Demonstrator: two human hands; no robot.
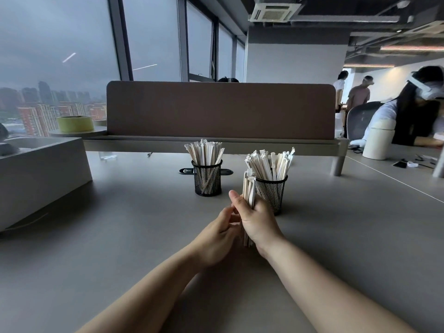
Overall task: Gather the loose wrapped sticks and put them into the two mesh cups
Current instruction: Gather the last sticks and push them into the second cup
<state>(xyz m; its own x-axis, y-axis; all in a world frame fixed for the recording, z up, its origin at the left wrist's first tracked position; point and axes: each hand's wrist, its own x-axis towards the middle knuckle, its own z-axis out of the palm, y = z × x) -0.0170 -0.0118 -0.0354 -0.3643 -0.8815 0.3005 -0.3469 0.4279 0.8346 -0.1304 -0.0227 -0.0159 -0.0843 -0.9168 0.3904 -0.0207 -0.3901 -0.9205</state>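
Two black mesh cups stand on the grey table, each holding several paper-wrapped sticks upright. The left mesh cup [207,180] is farther back; the right mesh cup [272,194] is nearer. My right hand [255,221] grips an upright bundle of wrapped sticks [248,188] just left of the right cup, its lower ends near the tabletop. My left hand [219,233] touches the bundle's lower part from the left, fingers curled against it.
A brown divider panel [219,110] on a low shelf runs behind the cups. A grey box [40,174] sits at the left, with a green tape roll [75,123] behind it. A white jug [379,140] and a seated person are at the right.
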